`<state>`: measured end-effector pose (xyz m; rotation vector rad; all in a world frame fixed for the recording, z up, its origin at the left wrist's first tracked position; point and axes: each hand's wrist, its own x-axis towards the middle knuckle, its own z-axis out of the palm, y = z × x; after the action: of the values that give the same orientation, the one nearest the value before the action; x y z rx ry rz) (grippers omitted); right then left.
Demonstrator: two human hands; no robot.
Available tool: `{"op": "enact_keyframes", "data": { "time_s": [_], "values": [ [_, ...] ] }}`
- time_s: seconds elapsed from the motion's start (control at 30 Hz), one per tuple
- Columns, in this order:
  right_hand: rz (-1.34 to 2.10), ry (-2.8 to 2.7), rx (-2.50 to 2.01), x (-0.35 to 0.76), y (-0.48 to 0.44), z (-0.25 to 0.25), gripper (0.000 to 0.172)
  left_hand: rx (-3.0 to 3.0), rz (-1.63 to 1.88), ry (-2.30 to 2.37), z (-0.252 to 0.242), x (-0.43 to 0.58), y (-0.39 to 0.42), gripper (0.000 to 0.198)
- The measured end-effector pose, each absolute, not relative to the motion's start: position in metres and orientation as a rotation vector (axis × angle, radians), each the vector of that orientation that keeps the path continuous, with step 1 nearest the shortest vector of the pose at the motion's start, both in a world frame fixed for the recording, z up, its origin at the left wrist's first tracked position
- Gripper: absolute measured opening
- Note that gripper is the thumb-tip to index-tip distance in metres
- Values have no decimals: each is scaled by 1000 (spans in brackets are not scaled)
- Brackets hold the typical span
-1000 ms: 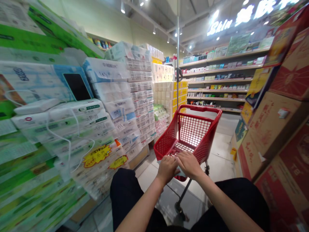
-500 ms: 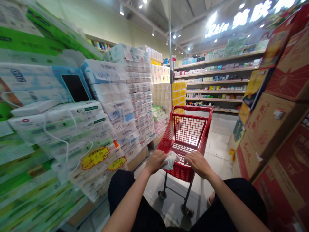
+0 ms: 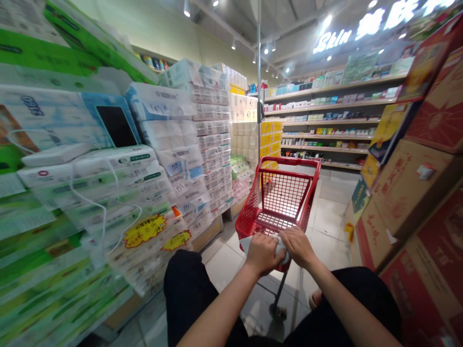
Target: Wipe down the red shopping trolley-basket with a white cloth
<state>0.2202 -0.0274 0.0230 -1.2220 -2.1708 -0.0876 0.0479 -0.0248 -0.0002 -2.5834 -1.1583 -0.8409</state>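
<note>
Cloth (image 3: pixel 246 244), white, lies against the near edge of the red shopping cart (image 3: pixel 248 218), partly under the left hand (image 3: pixel 262 253), whose grip bends down over it, pinching it. The right hand (image 3: pixel 296 245) sits just beside, fingers curled; whether its grip pinches cloth, I cannot tell.

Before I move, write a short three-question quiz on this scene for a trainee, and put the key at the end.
1. True or false: the left hand lies over a white cloth at the near end of the red cart.
2. Multiple choice: where is the phone? A: in the cart. B: propped against a tissue pack. C: on the floor.
3. Fill in: the cardboard boxes are stacked on the ____ side of the picture.

Key: 1 true; 2 B; 3 right.
</note>
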Motion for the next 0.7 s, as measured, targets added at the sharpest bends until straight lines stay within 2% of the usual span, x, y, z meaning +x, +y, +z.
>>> {"op": "enact_keyframes", "data": {
  "time_s": [0.33,0.5,0.7],
  "values": [
    [57,-2334,-1139,249,-38,27,45,-2710,-593,-728,1,9,-5,48],
    [-7,-2364,-1173,253,-35,28,45,-2658,-576,-815,0,-28,13,48],
    [-133,-2485,-1246,248,-32,37,42,-2596,-653,-987,-4,-26,11,41]
  ]
}}
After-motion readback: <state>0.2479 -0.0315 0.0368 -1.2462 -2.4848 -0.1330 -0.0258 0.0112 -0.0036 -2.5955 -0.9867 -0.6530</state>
